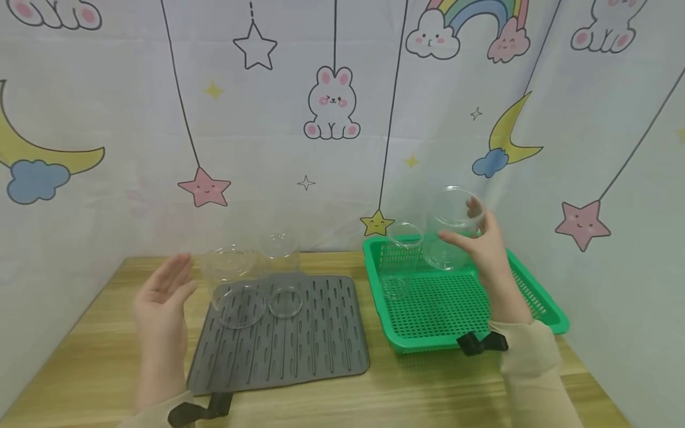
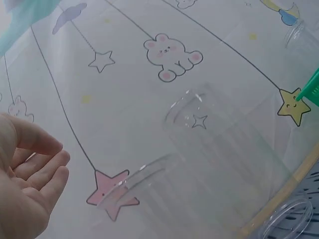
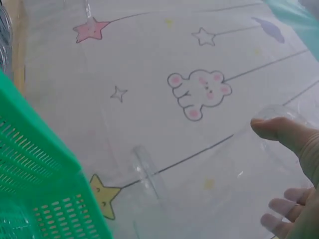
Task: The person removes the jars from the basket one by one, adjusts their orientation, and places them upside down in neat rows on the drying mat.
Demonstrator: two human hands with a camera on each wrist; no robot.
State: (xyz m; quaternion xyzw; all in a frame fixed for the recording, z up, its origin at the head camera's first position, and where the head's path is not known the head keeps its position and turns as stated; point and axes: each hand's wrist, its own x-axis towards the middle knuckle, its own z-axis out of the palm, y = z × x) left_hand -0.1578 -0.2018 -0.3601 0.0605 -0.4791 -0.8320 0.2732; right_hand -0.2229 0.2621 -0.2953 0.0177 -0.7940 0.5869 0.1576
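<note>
Head view. Before you hangs a pale cloth (image 1: pixel 267 125) printed with rabbits, stars and moons, behind a wood-grain table (image 1: pixel 342 410). At left lies a grey ribbed mat (image 1: pixel 326 339) bearing two clear jars, a wide one (image 1: pixel 232 285) and a narrower one (image 1: pixel 280 267), side by side. At right sits a green slatted basket (image 1: pixel 417 343); the slim jar (image 1: pixel 405 255) standing in it occupies the space just left of your load. Your right hand (image 1: pixel 486 246) grips the held jar (image 1: pixel 446 209) by its upper part, over the basket; whether its base touches anything cannot be told. The held jar is wide, colourless and roughly upright, legible chiefly by its round rim and base. Your left hand (image 1: pixel 162 297) is unclosed and holds nothing, beside the wide jar on the mat.

Left wrist view. Your left fingers are loosely bent, apart from the two mat jars, which overlap here as faint outlines against the cloth.

Right wrist view. The basket's wall fills the lower left. Your thumb and fingers span the held jar, so transparent that the printed cloth shows through.
</note>
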